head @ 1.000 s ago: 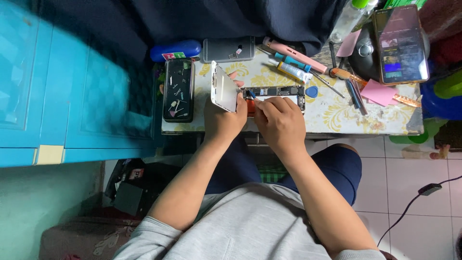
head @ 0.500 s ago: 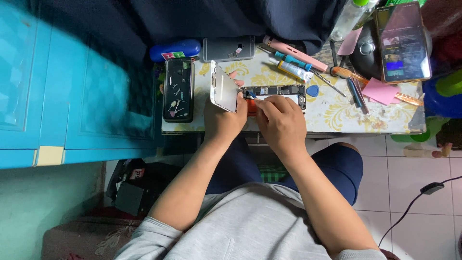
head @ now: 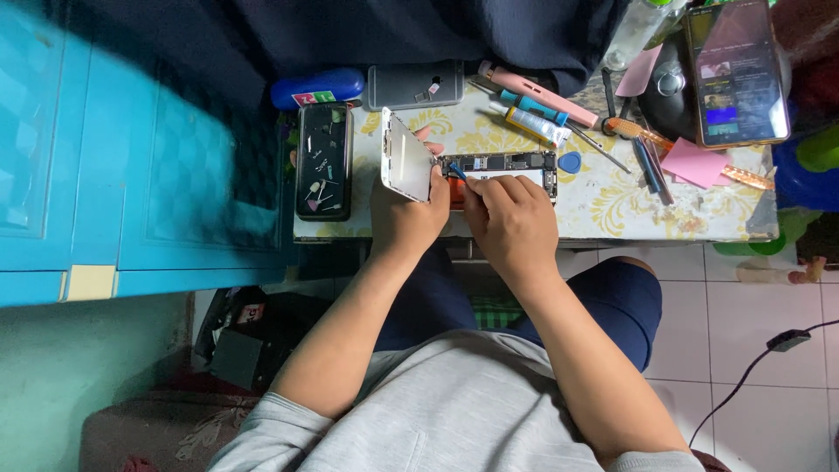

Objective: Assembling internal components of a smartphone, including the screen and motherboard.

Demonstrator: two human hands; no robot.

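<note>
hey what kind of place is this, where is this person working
Probably a small phone-repair bench, perhaps at home. An opened phone lies between the hands, a black tray of tiny parts sits beside it, and screwdrivers and a blue pick lie on the patterned table.

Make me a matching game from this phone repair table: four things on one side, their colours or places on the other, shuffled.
Things:
1. lifted screen panel
2. black tray of small parts
3. lit phone
4. guitar-pick-shaped tool

Descriptions:
A. blue, lying by the opened phone
B. propped at the table's far right corner
C. held up by the left hand
D. at the table's left end

Pairs: 1-C, 2-D, 3-B, 4-A
</note>
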